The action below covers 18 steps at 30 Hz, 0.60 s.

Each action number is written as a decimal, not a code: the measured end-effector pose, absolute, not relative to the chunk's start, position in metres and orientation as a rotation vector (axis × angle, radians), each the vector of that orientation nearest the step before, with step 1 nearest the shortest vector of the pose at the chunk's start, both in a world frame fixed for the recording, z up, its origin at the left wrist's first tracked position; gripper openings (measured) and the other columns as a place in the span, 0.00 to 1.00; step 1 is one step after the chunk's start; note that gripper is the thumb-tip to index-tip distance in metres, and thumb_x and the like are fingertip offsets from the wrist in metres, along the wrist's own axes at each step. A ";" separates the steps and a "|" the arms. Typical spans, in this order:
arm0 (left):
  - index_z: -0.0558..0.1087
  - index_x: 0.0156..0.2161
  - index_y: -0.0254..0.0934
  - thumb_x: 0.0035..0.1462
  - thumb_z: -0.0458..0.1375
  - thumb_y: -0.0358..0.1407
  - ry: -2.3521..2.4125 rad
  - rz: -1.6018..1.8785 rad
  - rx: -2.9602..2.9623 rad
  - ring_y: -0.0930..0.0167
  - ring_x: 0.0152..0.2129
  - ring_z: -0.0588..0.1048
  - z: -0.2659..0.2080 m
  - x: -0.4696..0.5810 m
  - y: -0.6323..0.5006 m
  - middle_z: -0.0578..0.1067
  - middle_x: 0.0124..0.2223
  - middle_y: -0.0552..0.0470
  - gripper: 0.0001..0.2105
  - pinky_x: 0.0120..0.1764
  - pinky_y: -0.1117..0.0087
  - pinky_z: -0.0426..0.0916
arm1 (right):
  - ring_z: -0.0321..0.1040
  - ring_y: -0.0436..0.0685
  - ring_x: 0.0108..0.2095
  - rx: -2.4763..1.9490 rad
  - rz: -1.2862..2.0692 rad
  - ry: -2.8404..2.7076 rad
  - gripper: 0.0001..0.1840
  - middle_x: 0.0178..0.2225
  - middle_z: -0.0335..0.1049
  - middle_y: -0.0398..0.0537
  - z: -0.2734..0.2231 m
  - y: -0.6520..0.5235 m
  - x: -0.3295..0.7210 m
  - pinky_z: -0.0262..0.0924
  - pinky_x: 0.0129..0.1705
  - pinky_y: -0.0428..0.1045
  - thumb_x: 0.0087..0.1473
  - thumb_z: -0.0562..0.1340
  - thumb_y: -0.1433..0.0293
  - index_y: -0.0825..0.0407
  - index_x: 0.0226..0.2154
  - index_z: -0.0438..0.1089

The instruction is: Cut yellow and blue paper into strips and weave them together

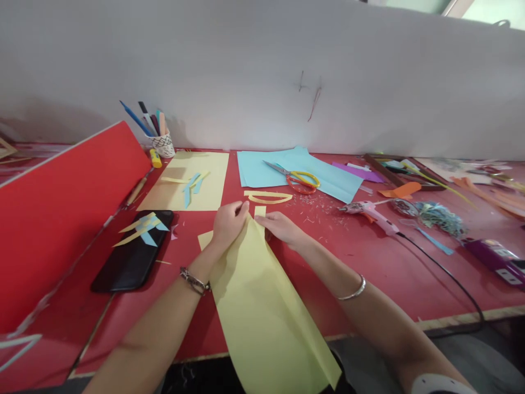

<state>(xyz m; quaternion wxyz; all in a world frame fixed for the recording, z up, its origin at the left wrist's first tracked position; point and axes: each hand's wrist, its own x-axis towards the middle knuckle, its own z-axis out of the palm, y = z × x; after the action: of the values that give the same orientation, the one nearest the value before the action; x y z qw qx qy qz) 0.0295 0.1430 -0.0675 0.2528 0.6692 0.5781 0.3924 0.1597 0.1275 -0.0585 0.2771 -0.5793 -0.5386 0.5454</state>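
A large yellow paper sheet (262, 306) hangs from my hands over the table's front edge, with a crease or fold along its right side. My left hand (229, 221) pinches its upper end, thumb and fingers together. Close beside it, my right hand (281, 227) is closed at the sheet's upper right corner, where a short yellow paper strip (260, 210) sticks up from the fingers. Just beyond the hands lie curved yellow paper cut-outs (270, 196). Farther back, scissors (293, 176) with yellow and red handles rest on blue paper sheets (262, 164).
Left are a black phone (127, 268) under paper strips (145, 225), a yellow sheet (176, 189) with more strips, a pen cup (163, 145) and a leaning red board (74, 213). Right are a pink glue gun (375, 215) with its cord, tinsel (441, 218) and a purple box (494, 260).
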 end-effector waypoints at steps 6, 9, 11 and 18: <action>0.44 0.17 0.38 0.50 0.46 0.40 1.588 1.139 1.831 0.77 0.15 0.50 -0.066 0.025 0.146 0.46 0.16 0.59 0.17 0.21 0.72 0.45 | 0.59 0.45 0.13 -1.539 1.526 -1.467 0.19 0.10 0.62 0.39 -0.060 0.131 0.164 0.54 0.19 0.41 0.51 0.56 0.68 0.56 0.12 0.63; 0.44 0.17 0.38 0.51 0.45 0.40 1.625 1.180 1.816 0.77 0.15 0.49 -0.065 0.020 0.149 0.46 0.16 0.59 0.17 0.21 0.72 0.45 | 0.59 0.45 0.12 -1.556 1.565 -1.493 0.18 0.11 0.64 0.42 -0.057 0.133 0.167 0.54 0.18 0.41 0.50 0.56 0.70 0.57 0.12 0.65; 0.44 0.17 0.38 0.51 0.45 0.39 1.658 1.190 1.808 0.76 0.15 0.49 -0.065 0.017 0.150 0.45 0.16 0.59 0.17 0.21 0.72 0.45 | 0.58 0.44 0.12 -1.576 1.568 -1.487 0.18 0.12 0.65 0.42 -0.053 0.133 0.168 0.53 0.18 0.41 0.51 0.55 0.71 0.57 0.14 0.66; 0.46 0.16 0.38 0.50 0.46 0.41 1.748 1.087 1.826 0.76 0.14 0.49 -0.066 0.021 0.147 0.50 0.14 0.58 0.18 0.21 0.71 0.42 | 0.59 0.45 0.20 -1.544 1.455 -1.699 0.21 0.19 0.63 0.41 -0.046 0.123 0.160 0.52 0.23 0.42 0.48 0.54 0.54 0.54 0.19 0.63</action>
<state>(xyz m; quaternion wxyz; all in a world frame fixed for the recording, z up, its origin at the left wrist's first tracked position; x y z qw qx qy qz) 0.0205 0.1475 -0.0657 0.1937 0.6510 0.6232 0.3877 0.1603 0.1232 -0.0458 0.2104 -0.5553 -0.6111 0.5234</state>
